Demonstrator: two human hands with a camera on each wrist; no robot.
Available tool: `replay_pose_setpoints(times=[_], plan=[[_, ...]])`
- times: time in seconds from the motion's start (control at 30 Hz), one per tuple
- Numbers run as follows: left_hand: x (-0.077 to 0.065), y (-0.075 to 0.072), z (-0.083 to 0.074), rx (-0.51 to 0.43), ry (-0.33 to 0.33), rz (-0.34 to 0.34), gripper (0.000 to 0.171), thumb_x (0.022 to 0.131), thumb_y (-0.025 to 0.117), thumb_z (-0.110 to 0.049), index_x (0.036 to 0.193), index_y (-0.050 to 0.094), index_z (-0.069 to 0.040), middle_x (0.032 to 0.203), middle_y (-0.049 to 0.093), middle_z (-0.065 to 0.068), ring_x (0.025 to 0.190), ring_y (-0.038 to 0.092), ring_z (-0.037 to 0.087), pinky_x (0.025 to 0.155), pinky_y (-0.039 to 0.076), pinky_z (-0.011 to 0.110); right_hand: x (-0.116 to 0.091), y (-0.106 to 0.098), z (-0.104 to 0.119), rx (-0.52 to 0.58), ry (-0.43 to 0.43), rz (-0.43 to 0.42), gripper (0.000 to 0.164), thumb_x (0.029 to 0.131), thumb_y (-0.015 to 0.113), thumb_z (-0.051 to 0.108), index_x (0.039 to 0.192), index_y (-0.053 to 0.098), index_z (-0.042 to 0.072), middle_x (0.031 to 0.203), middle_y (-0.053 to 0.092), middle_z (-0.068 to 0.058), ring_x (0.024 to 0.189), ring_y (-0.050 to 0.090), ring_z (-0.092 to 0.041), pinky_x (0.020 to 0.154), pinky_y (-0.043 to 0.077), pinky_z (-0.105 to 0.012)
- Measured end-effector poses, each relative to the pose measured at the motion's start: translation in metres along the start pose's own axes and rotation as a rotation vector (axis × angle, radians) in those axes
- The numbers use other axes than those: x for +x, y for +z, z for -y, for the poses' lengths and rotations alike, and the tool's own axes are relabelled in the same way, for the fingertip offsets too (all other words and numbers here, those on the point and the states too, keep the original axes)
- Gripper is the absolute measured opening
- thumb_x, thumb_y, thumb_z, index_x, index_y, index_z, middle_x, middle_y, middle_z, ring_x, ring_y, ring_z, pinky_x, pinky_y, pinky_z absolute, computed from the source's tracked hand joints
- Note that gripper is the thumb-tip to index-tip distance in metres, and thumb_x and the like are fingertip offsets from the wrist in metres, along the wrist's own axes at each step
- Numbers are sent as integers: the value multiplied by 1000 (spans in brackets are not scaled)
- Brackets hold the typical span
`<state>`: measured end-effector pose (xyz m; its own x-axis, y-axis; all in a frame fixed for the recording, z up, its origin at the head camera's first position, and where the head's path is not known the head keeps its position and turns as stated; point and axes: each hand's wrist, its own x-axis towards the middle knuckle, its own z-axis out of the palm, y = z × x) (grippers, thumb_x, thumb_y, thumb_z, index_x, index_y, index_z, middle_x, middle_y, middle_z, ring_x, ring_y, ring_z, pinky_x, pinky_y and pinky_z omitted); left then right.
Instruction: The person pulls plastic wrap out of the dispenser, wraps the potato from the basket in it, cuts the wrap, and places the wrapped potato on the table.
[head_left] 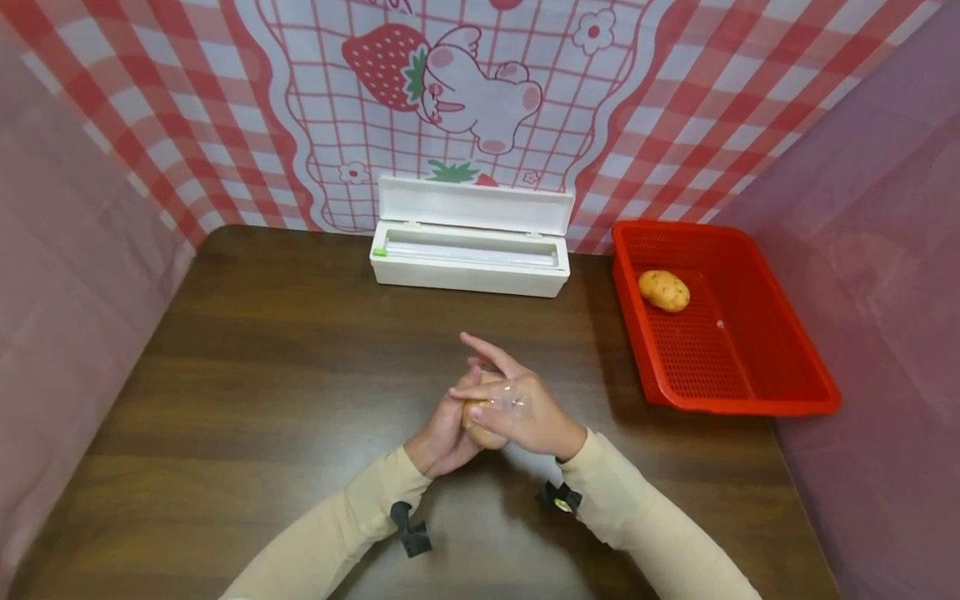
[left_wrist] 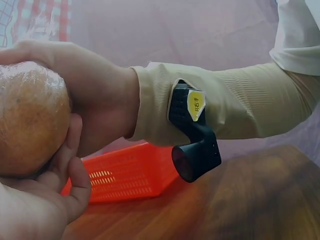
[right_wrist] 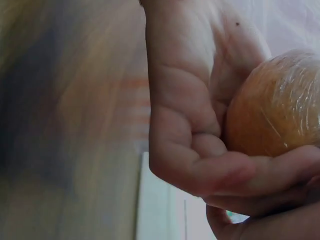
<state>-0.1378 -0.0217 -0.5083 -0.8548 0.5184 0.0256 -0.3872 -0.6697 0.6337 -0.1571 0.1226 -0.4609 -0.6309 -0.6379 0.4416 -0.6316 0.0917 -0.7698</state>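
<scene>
A potato (head_left: 489, 438) wrapped in clear film is between both hands, above the table's middle. My left hand (head_left: 448, 440) grips it from the left, fingers curled around its side. My right hand (head_left: 536, 417) lies over it from the right with fingers extended and the thumb against it. Shiny film shows near the thumb and over the right hand. In the left wrist view the potato (left_wrist: 30, 120) looks tightly covered, with loose film standing up at the top. Wrinkled film also covers the potato (right_wrist: 275, 110) in the right wrist view.
A white film box (head_left: 470, 275) with its lid up stands at the back, a film roll inside. To the right is a red basket (head_left: 652, 375) holding another potato (head_left: 663, 291). Checked cloth (head_left: 225, 108) hangs behind the brown table (head_left: 247, 358).
</scene>
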Motion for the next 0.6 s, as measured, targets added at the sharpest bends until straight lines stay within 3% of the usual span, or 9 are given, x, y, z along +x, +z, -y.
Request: replay_pose_setpoints(times=[0.17, 0.37, 0.6], plan=[[-3, -3, 3, 3, 10, -41, 37, 98, 56, -55, 114, 53, -22, 111, 57, -7, 100, 56, 6, 84, 48, 20, -1, 4, -5, 66, 121, -29, 29, 86, 74, 1, 115, 75, 0, 156, 41, -12, 128, 53, -31, 109, 40, -41], [-4, -7, 6, 4, 40, -30, 20, 102, 54, -37, 116, 55, -22, 113, 60, -7, 100, 59, 8, 85, 50, 22, 0, 7, -7, 123, 146, -63, 29, 86, 72, 0, 115, 74, -4, 151, 48, -11, 126, 53, -31, 108, 41, -39], [-4, -5, 2, 61, -4, -41, 48, 105, 43, -49, 133, 45, -10, 120, 58, -2, 103, 60, 11, 85, 52, 26, 0, 8, -10, 101, 171, -114, 45, 86, 71, 1, 130, 66, -2, 147, 49, -17, 132, 49, -29, 110, 39, -35]])
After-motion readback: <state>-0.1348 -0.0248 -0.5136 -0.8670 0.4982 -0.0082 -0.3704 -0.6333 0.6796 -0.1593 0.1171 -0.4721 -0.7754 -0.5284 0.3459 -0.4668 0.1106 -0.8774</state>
